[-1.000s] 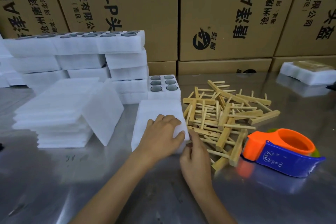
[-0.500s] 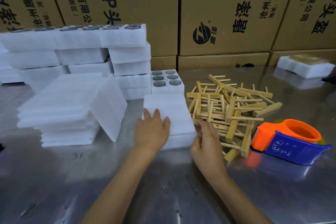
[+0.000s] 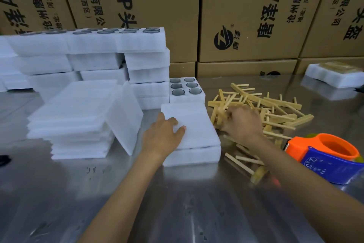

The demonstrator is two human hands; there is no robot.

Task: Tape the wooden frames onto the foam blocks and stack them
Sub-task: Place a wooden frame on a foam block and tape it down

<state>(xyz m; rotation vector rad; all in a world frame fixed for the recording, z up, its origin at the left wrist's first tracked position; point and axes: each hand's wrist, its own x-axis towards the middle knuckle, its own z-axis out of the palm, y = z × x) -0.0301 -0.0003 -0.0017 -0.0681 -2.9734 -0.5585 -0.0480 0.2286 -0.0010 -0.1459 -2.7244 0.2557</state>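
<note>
Reaching further now than a moment ago, my right hand (image 3: 241, 122) is curling its fingers into the wooden frames (image 3: 271, 112) while my left hand (image 3: 164, 134) is resting flat on the foam block (image 3: 195, 130), so I should be lifting one frame free of the tangle.

There is one view only, from a wide-angle camera worn on the person's head. It looks forward and steeply down across the steel table (image 3: 59, 193), close enough that both forearms enter from the bottom edge. A wall of cardboard boxes (image 3: 157, 6) closes the far side, bowed by the lens.
</note>
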